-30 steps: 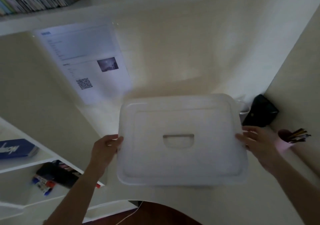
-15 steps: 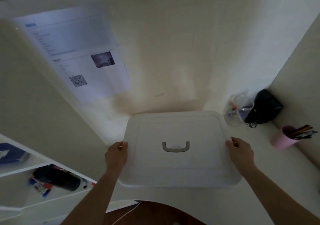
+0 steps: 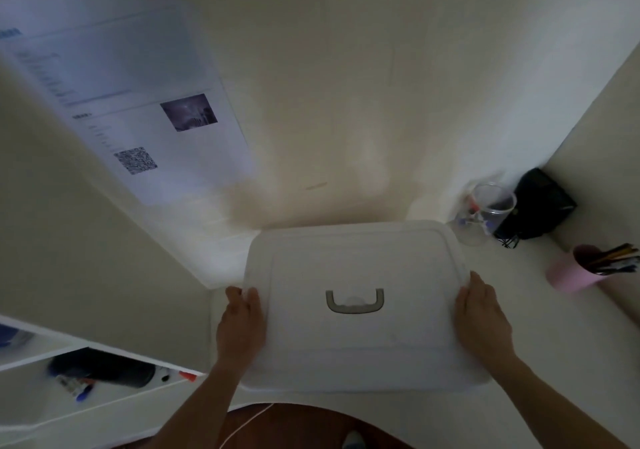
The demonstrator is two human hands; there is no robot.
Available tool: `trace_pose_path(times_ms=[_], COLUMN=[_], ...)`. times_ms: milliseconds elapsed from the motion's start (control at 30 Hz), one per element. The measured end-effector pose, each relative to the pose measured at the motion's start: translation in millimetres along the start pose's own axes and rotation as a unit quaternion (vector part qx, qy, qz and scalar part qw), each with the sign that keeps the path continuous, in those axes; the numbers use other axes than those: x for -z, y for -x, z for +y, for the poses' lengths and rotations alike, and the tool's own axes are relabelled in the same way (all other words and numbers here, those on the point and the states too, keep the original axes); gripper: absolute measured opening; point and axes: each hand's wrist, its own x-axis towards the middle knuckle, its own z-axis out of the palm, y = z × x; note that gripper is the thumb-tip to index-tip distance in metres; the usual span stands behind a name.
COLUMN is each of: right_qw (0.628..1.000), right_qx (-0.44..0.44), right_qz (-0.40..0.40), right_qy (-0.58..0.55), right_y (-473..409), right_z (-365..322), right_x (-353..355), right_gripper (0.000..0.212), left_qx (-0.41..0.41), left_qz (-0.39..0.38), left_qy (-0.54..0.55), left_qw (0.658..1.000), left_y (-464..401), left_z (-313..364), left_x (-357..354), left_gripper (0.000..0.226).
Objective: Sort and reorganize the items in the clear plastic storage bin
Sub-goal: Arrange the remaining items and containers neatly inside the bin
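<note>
Head view. The storage bin (image 3: 356, 306) sits on the white bench (image 3: 540, 313), lid on, directly between my two hands. My left grip (image 3: 240, 324) holds the left edge of the lid: the fingers curl over the rim and the palm lies against the side. My right grip (image 3: 479, 313) holds the right edge in the same way, the fingers laid along the rim and bent down over it. The grey handle (image 3: 355, 301) lies flat in its recess at the centre of the lid, midway between both grips and touched by neither.

Beyond my right grip, toward the corner of the bench, stands a clear jar (image 3: 485, 216) with a black pouch (image 3: 540, 203) just beside it. Further right of that grip, a pink cup (image 3: 571, 272) holds pencils. Beyond my left grip, a printed sheet (image 3: 117, 95) with a square code hangs on the wall. Below and left of that grip, a shelf (image 3: 104, 396) carries a dark case and markers; these are blurred.
</note>
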Motion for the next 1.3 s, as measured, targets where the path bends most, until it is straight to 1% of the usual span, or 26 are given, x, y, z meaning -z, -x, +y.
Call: trace_pose_path(times_ms=[100, 167, 300, 367, 433, 500, 567, 633, 667, 700, 733, 767, 800, 833, 867, 900, 933, 967, 1033, 1067, 1167, 1233, 1300], right_qw=[1.000, 1.000, 1.000, 0.999, 0.995, 0.979, 0.949, 0.943, 0.947, 0.953, 0.965, 0.980, 0.993, 0.998, 0.995, 0.988, 0.977, 0.964, 0.946, 0.944, 0.943, 0.941, 0.943], right_qx=[0.008, 0.003, 0.002, -0.013, -0.041, -0.104, -0.150, -0.155, -0.150, -0.142, -0.126, -0.097, -0.051, 0.005, 0.061, 0.110, 0.148, 0.174, 0.196, 0.196, 0.211, 0.216, 0.212], right_qz=[0.002, 0.001, -0.014, -0.037, -0.076, -0.109, -0.130, -0.144, -0.147, -0.147, -0.138, -0.117, -0.088, -0.059, -0.042, -0.044, -0.063, -0.083, -0.098, -0.087, -0.008, 0.006, 0.006], right_qy=[0.018, 0.027, 0.011, -0.008, -0.046, -0.138, -0.246, -0.259, -0.245, -0.223, -0.184, -0.126, -0.054, 0.014, 0.063, 0.103, 0.142, 0.182, 0.239, 0.252, 0.257, 0.260, 0.257], right_y=[-1, -4, -3, -4, -7, -14, -17, -19, -20, -23, -27, -32, -37, -43, -50, -58, -67, -75, -86, -88, -84, -85, -85], right_z=[1, 0, -4, 0, 7, 10, 12, 10, 8, 6, 3, -2, -8, -17, -29, -42, -55, -64, -64, -59, -47, -46, -46], right_x=[-3, -3, 0, 5, 14, 26, 35, 38, 39, 38, 37, 35, 33, 30, 26, 20, 13, 5, -13, -20, -35, -38, -39], right_gripper=[0.051, 0.051, 0.049, 0.048, 0.045, 0.036, 0.027, 0.025, 0.026, 0.030, 0.039, 0.049, 0.056, 0.061, 0.063, 0.065, 0.067, 0.069, 0.073, 0.073, 0.073, 0.074, 0.073], left_qx=[-0.014, -0.002, 0.025, 0.053, 0.076, 0.099, 0.098, 0.127, 0.143, 0.138, 0.116, 0.074, 0.001, -0.092, -0.182, -0.254, -0.301, -0.323, -0.325, -0.325, -0.335, -0.336, -0.339], left_qz=[0.000, 0.000, -0.024, -0.058, -0.086, -0.094, -0.115, -0.138, -0.142, -0.130, -0.097, -0.045, 0.012, 0.056, 0.070, 0.054, 0.020, -0.017, -0.061, -0.061, -0.016, 0.002, -0.006], left_qy=[-0.084, -0.098, -0.059, -0.043, 0.005, 0.067, 0.089, 0.117, 0.125, 0.113, 0.077, 0.034, -0.006, -0.053, -0.106, -0.153, -0.191, -0.220, -0.268, -0.281, -0.286, -0.285, -0.288], left_qw=[0.996, 0.995, 0.998, 0.996, 0.993, 0.988, 0.984, 0.975, 0.971, 0.975, 0.985, 0.996, 1.000, 0.993, 0.975, 0.953, 0.934, 0.920, 0.905, 0.901, 0.898, 0.898, 0.896], left_y=[-5, -7, -4, -3, -6, -15, -27, -36, -40, -42, -42, -44, -45, -47, -49, -53, -58, -59, -63, -63, -63, -63, -65], left_z=[-1, -1, 5, 3, -1, -10, -16, -20, -20, -20, -17, -12, -4, 6, 22, 33, 46, 55, 60, 59, 52, 50, 51], left_x=[-5, -6, 1, 5, 7, 7, 8, 12, 15, 16, 17, 16, 15, 12, 8, 0, -8, -17, -38, -45, -57, -59, -60], left_gripper=[0.033, 0.033, 0.035, 0.036, 0.038, 0.038, 0.036, 0.044, 0.054, 0.063, 0.069, 0.070, 0.066, 0.062, 0.060, 0.062, 0.065, 0.069, 0.074, 0.076, 0.077, 0.078, 0.078])
